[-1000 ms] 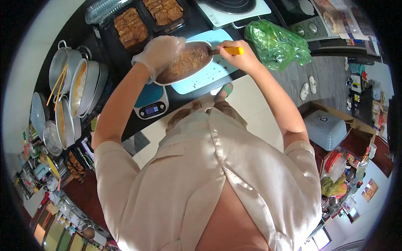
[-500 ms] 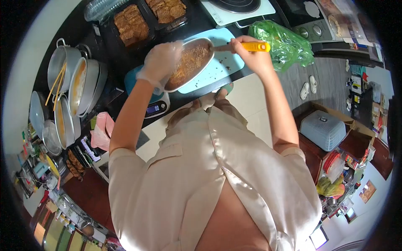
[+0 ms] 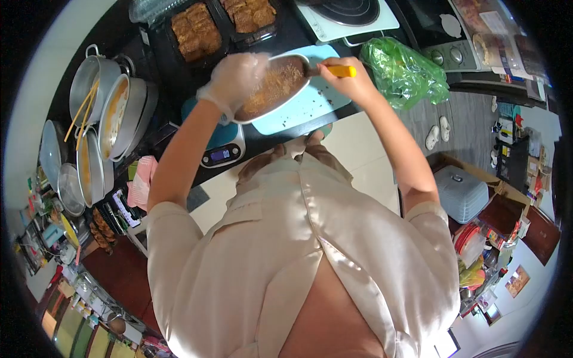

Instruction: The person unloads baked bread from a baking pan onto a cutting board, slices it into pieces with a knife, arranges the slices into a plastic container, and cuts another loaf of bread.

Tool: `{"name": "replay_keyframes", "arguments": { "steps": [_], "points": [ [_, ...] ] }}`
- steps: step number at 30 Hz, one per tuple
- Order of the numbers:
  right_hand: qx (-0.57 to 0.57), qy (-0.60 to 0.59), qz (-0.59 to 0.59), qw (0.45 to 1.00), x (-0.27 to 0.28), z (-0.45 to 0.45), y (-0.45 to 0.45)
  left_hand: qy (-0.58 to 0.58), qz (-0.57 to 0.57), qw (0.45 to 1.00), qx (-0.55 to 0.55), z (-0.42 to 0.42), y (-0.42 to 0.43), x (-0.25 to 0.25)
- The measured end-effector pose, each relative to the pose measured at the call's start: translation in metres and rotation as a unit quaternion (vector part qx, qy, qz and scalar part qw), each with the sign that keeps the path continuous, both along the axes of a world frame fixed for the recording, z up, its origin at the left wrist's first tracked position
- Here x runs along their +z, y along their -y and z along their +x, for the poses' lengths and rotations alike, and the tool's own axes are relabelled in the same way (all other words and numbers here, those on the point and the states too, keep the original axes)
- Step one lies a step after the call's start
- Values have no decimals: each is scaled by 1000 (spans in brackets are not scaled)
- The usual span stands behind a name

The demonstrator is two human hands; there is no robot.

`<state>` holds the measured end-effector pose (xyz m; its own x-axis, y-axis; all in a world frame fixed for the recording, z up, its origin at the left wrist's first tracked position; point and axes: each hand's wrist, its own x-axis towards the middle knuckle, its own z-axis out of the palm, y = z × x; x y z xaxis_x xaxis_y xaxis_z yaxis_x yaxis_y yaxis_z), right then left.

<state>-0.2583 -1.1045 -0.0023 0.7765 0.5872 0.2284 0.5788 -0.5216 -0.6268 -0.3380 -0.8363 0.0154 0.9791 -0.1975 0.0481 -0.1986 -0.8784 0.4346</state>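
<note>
In a clear plastic glove, my left hand (image 3: 239, 77) grips the left side of an oval metal pan (image 3: 262, 113), tilted above a light blue cutting board (image 3: 298, 116). Brown, crumbly residue coats the pan's inside. My bare right hand (image 3: 352, 83) is closed around a yellow-handled tool (image 3: 342, 71). The tool's grey metal part meets the pan's right end; its exact kind is unclear. Dark crumbs lie on the board. A digital scale (image 3: 221, 155) sits below my left wrist.
Trays of browned food (image 3: 196, 33) stand at the back. Stacked metal pans (image 3: 92, 77) with chopsticks (image 3: 88, 110) are at left. A green plastic bag (image 3: 403, 71) lies right of the board, near a white cooktop (image 3: 382, 24). The counter edge runs below my hands.
My right hand has shifted slightly left and down, bringing the yellow handle closer to the pan. My left hand still holds the pan. The view has shifted slightly.
</note>
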Motion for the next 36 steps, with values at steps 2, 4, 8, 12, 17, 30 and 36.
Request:
{"name": "replay_keyframes", "arguments": {
  "steps": [2,4,8,12,17,30,36],
  "points": [
    [-40,-51,-12,998,-9,0,1,11,-31,999,31,-9,7,-5],
    [-97,-144,-8,985,-16,-5,3,9,-26,999,38,-12,13,-2],
    [-119,-236,18,964,-25,-23,2,55,-86,991,84,-18,25,-16],
    [-135,-309,58,940,-42,-47,-6,74,-80,985,135,-18,43,-27],
    [-172,-431,198,864,-54,-96,-16,113,-128,958,230,-23,60,-39],
    [-261,-535,364,716,-18,-65,24,140,-168,940,261,-30,52,-57],
    [-175,-221,219,934,7,-10,9,107,-178,945,253,-37,48,-48]
  ]
}}
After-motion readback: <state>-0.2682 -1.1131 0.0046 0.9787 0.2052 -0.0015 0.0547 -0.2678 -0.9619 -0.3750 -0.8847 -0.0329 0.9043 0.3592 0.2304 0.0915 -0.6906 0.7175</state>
